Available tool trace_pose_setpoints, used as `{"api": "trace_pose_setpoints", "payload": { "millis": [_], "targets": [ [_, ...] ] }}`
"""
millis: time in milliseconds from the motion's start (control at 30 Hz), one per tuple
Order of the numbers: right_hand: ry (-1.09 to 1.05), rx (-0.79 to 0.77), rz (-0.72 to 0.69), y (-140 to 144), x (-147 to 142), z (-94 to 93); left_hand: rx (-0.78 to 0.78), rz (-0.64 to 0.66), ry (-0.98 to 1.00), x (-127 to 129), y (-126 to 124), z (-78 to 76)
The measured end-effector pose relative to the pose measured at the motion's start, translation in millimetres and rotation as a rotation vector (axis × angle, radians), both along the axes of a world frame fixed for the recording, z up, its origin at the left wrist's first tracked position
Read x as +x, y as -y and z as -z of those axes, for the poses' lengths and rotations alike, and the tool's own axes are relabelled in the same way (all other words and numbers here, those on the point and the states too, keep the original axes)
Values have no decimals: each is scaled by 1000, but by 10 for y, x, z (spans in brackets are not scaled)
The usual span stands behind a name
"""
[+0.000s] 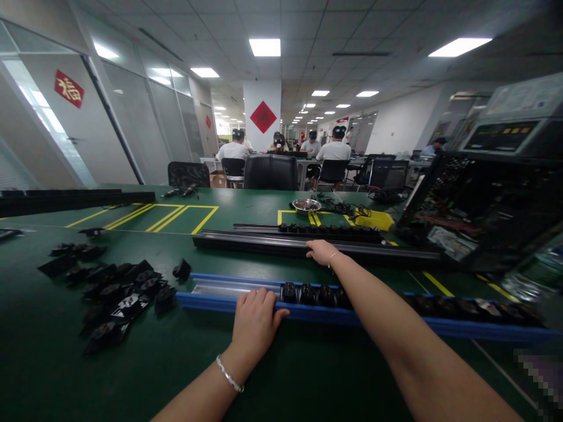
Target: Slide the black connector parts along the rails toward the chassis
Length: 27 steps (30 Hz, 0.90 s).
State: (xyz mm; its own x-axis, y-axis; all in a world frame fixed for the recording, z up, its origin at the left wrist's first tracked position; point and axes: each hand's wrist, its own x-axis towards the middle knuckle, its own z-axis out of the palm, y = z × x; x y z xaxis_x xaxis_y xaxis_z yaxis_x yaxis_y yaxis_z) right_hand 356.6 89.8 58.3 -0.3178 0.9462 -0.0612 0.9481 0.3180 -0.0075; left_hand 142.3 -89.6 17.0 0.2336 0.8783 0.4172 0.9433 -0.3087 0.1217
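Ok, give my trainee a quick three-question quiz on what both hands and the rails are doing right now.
1. True or false: the left hand rests on the blue rail.
2. What does the right hand touch? A) the steel bowl B) the black rail C) the yellow tray
3. Fill in: the loose black socket modules lie on the green table to the ___ of the blue rail.

Key: 1 true; 2 B; 3 left.
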Motion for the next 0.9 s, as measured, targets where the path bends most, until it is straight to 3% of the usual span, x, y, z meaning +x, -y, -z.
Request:
{"api": "trace_pose_setpoints", "payload": {
  "millis": [300, 500, 600, 700, 800, 900],
  "targets": [
    [28, -52, -3, -58, 62, -16, 36, -17, -56, 95, -81, 37],
    [-40, 2, 38, 12, 61, -270, 14, -29, -91, 149, -106, 22],
    [-128, 105, 57, 219, 75, -400, 6, -44, -121, 193, -136, 16],
    [-275, 262, 70, 576, 107, -403, 16, -44, -135, 287, -203, 18],
    [-424, 395, -32, 959, 186, -264, 43, -37, -130, 434, -288, 29],
    [-407, 549, -34, 1220, 314, -64, 67, -31, -114, 583, -354, 39]
  ]
}}
